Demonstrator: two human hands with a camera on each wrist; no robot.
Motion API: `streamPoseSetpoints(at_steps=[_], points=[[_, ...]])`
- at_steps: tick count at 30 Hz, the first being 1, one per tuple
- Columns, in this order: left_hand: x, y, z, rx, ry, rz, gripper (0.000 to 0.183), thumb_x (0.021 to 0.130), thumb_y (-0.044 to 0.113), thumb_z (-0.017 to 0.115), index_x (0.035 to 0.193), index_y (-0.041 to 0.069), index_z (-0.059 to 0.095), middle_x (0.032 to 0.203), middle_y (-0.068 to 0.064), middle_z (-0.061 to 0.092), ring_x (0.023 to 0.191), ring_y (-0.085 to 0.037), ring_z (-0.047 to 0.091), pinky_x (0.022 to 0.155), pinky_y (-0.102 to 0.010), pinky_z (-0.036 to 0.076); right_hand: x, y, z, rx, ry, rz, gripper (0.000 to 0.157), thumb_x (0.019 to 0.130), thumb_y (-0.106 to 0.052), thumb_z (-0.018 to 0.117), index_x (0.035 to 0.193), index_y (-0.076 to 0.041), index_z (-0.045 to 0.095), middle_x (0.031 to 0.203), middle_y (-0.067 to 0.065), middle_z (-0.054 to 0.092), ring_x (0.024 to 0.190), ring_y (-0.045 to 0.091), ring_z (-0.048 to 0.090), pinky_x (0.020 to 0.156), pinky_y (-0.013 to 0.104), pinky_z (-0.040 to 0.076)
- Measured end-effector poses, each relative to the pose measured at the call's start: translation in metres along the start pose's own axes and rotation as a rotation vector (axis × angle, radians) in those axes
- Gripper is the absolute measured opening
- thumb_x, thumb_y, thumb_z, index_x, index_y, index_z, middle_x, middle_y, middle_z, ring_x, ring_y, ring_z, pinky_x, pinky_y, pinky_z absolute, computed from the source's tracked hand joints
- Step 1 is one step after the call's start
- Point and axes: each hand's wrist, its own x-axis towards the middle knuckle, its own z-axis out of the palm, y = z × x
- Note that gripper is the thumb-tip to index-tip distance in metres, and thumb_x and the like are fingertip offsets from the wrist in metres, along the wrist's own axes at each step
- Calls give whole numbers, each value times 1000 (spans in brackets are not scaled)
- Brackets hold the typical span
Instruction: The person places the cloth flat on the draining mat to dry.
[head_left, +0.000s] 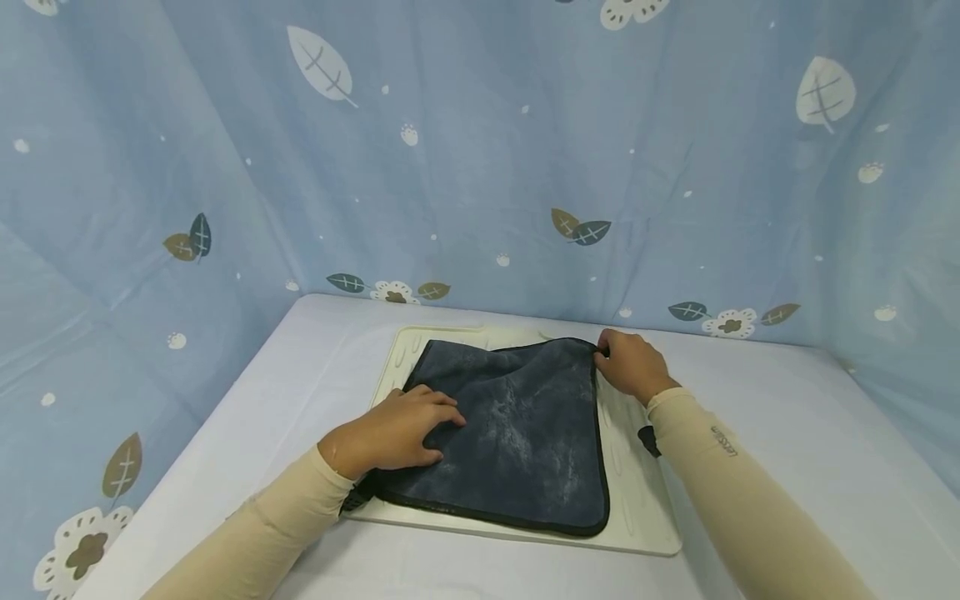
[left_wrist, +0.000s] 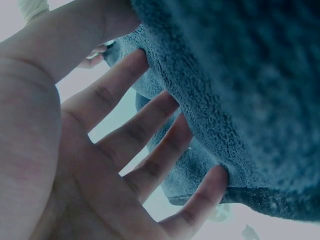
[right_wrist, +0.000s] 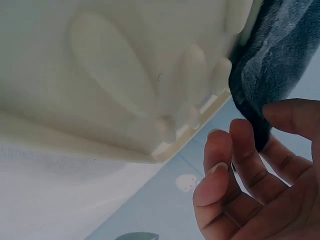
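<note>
A dark blue-grey plush cloth (head_left: 517, 433) with black edging lies over a cream tray (head_left: 637, 508). My left hand (head_left: 405, 425) rests on the cloth's left part, fingers spread. In the left wrist view the fingertips of the left hand (left_wrist: 135, 135) touch the cloth (left_wrist: 240, 125). At the cloth's far right corner, my right hand (head_left: 633, 362) pinches the black edging. In the right wrist view the thumb and fingers of the right hand (right_wrist: 260, 170) hold that cloth corner (right_wrist: 255, 110) beside the tray's corner. The cloth's far edge is wavy and partly raised.
The tray (right_wrist: 115, 75) has raised oval ridges and a low rim. It stands on a table with a white cover (head_left: 750, 417). A blue curtain (head_left: 480, 167) with leaf and flower prints hangs behind and at both sides of the table.
</note>
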Motion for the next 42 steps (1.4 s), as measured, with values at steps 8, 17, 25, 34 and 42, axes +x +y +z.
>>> streamPoseSetpoints(at_steps=[8, 17, 25, 34, 42], points=[[1, 2, -3, -4, -1, 0, 46, 85, 26, 81, 129, 22, 67, 145, -5, 55, 134, -32, 48, 100, -67, 41, -14, -10, 2, 56, 66, -34, 45, 99, -18, 59, 140, -3, 49, 87, 13, 71, 53, 16, 56, 46, 31, 42], [3, 3, -2, -9, 0, -15, 46, 85, 27, 81, 129, 23, 67, 145, -5, 55, 135, -32, 47, 101, -67, 40, -51, -44, 5, 42, 102, -263, 40, 95, -20, 68, 131, -4, 61, 116, 19, 67, 100, 31, 68, 78, 46, 56], [4, 4, 0, -20, -5, -7, 46, 85, 27, 81, 129, 22, 66, 145, -5, 55, 135, -33, 48, 101, -66, 40, -77, -61, 17, 28, 52, -399, 39, 92, -20, 73, 127, -6, 65, 124, 14, 61, 113, 32, 61, 92, 47, 53], [2, 1, 1, -27, -13, -11, 46, 86, 27, 80, 130, 23, 66, 146, -5, 54, 136, -32, 46, 102, -67, 39, -86, -62, 29, -3, -104, -447, 38, 92, -23, 73, 127, -8, 65, 133, 17, 57, 123, 38, 56, 109, 56, 42], [5, -14, -16, -127, 141, 36, 29, 96, 27, 69, 124, 19, 68, 137, -5, 57, 126, -29, 57, 99, -52, 49, -88, -63, 29, -47, -77, -473, 41, 92, -25, 74, 128, -9, 65, 134, 16, 58, 121, 35, 57, 98, 51, 50]])
